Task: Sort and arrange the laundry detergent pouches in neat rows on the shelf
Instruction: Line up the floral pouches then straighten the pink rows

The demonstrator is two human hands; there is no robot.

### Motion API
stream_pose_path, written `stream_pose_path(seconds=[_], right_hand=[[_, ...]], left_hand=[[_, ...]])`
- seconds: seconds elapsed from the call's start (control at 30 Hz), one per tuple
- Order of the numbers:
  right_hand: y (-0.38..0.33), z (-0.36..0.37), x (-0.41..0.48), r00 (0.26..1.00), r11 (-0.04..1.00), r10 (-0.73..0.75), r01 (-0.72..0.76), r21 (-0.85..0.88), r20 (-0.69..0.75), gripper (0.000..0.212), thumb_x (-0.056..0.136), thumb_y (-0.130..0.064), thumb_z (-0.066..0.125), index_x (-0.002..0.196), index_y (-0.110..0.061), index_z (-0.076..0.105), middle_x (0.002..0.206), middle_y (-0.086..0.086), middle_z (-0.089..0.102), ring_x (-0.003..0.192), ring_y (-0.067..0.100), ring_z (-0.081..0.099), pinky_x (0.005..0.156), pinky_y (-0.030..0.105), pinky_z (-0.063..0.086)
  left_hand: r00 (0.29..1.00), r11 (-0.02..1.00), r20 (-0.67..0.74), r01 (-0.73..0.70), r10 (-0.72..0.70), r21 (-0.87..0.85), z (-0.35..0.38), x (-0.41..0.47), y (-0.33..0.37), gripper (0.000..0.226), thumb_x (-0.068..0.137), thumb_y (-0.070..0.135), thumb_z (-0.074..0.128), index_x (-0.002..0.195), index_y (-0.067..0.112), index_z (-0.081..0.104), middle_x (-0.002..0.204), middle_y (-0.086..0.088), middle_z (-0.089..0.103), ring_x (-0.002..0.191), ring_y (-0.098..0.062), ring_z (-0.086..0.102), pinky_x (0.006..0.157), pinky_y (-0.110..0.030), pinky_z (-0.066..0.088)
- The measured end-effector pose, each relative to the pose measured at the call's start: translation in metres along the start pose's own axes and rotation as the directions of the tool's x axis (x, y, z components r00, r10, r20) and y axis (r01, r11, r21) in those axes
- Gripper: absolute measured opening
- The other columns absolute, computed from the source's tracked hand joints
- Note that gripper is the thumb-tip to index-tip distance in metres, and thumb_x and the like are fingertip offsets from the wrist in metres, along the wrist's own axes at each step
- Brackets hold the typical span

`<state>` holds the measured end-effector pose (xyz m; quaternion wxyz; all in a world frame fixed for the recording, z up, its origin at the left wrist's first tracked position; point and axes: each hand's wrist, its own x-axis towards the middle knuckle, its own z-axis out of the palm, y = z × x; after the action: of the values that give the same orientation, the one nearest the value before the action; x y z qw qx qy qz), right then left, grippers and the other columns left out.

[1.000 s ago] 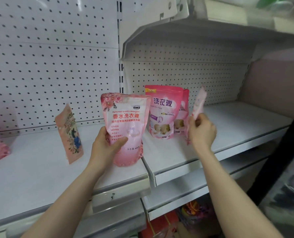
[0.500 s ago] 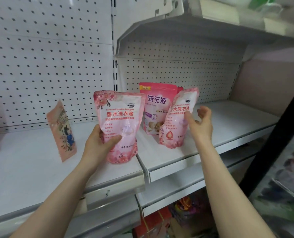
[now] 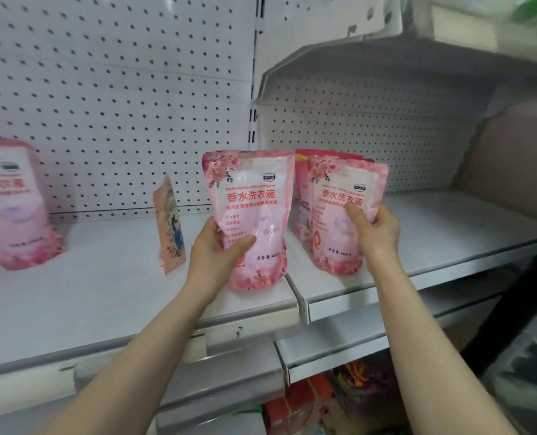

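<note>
Left hand [image 3: 212, 251] has its fingers wrapped around a glossy, squishy pink floral pouch [image 3: 249, 215] standing at the right end of the white metal shelf [image 3: 104, 296]. Right hand [image 3: 375, 232] grips a matching second pouch [image 3: 339, 215] upright on the neighbouring shelf section [image 3: 449, 233], just in front of a darker pink pouch [image 3: 301, 171].

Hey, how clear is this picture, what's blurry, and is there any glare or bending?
Head view: the two held pouches, left hand's and right hand's, read sharply; the far-left pouch is smeared with blur; the upper shelf and top right corner look washed out; wide-angle bending curves the shelf edge; light is soft, without hard shadows.
</note>
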<state>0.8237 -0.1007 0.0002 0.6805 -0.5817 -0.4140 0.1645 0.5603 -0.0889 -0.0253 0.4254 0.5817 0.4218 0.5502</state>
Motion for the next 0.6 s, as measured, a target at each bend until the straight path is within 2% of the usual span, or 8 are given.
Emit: stream_pose_path(seconds=[0.03, 0.1, 0.17, 0.27, 0.4, 0.6], right_hand=[[-0.007, 0.002, -0.008, 1.0, 1.0, -0.012, 0.012, -0.003, -0.014, 0.01, 0.086, -0.021, 0.073, 0.083, -0.029, 0.067, 0.091, -0.008, 0.073, 0.088, 0.018, 0.072, 0.085, 0.047, 0.059], [-0.023, 0.009, -0.029, 0.999, 0.999, -0.04, 0.04, 0.023, -0.026, 0.009, 0.085, -0.024, 0.074, 0.083, -0.029, 0.068, 0.091, -0.006, 0.074, 0.088, 0.02, 0.073, 0.083, 0.045, 0.06], [-0.042, 0.021, -0.053, 0.998, 0.995, -0.055, 0.056, 0.085, -0.024, 0.009, 0.085, -0.024, 0.075, 0.087, -0.029, 0.068, 0.093, -0.006, 0.075, 0.085, 0.015, 0.074, 0.078, 0.039, 0.061], [-0.073, 0.048, -0.097, 0.999, 0.974, -0.049, 0.045, 0.222, 0.015, 0.012, 0.087, -0.018, 0.073, 0.093, -0.027, 0.067, 0.092, -0.007, 0.075, 0.08, 0.007, 0.074, 0.069, 0.028, 0.061], [-0.106, 0.102, -0.154, 0.993, 0.951, -0.04, 0.004, 0.308, 0.11, 0.014, 0.088, -0.016, 0.071, 0.097, -0.026, 0.068, 0.096, -0.004, 0.077, 0.087, 0.013, 0.075, 0.071, 0.033, 0.061], [-0.131, 0.208, -0.225, 0.953, 0.927, -0.05, -0.068, 0.37, 0.3, 0.015, 0.089, -0.014, 0.071, 0.103, -0.019, 0.068, 0.097, -0.001, 0.077, 0.089, 0.018, 0.075, 0.074, 0.037, 0.06]], left_hand=[[1.0, 1.0, 0.003, -0.007, 0.007, -0.019, -0.007, -0.005, 0.006, 0.043, 0.081, 0.015, 0.075, 0.119, 0.018, 0.055, 0.105, 0.006, 0.07, 0.091, -0.008, 0.068, 0.055, -0.015, 0.053], [1.0, 0.998, 0.016, -0.023, 0.024, -0.052, -0.026, -0.016, 0.018, 0.045, 0.08, 0.012, 0.075, 0.121, 0.016, 0.056, 0.105, 0.004, 0.071, 0.091, -0.01, 0.07, 0.061, -0.019, 0.056], [0.999, 0.995, 0.017, -0.037, 0.039, -0.088, -0.049, -0.028, 0.029, 0.046, 0.079, 0.008, 0.076, 0.121, 0.015, 0.057, 0.104, 0.004, 0.072, 0.091, -0.008, 0.07, 0.068, -0.021, 0.058], [0.999, 0.992, -0.008, -0.035, 0.035, -0.121, -0.094, -0.049, 0.039, 0.043, 0.078, 0.006, 0.076, 0.115, 0.018, 0.058, 0.101, 0.005, 0.073, 0.087, -0.007, 0.071, 0.067, -0.02, 0.057], [0.996, 0.995, -0.094, -0.023, 0.014, -0.099, -0.173, -0.076, 0.042, 0.039, 0.079, 0.006, 0.076, 0.112, 0.016, 0.058, 0.098, 0.004, 0.073, 0.085, -0.007, 0.071, 0.061, -0.018, 0.054], [0.971, 1.0, -0.239, -0.005, 0.0, -0.023, -0.293, -0.122, 0.032, 0.04, 0.078, 0.003, 0.075, 0.112, 0.013, 0.059, 0.094, 0.005, 0.075, 0.084, -0.008, 0.071, 0.063, -0.019, 0.055]])
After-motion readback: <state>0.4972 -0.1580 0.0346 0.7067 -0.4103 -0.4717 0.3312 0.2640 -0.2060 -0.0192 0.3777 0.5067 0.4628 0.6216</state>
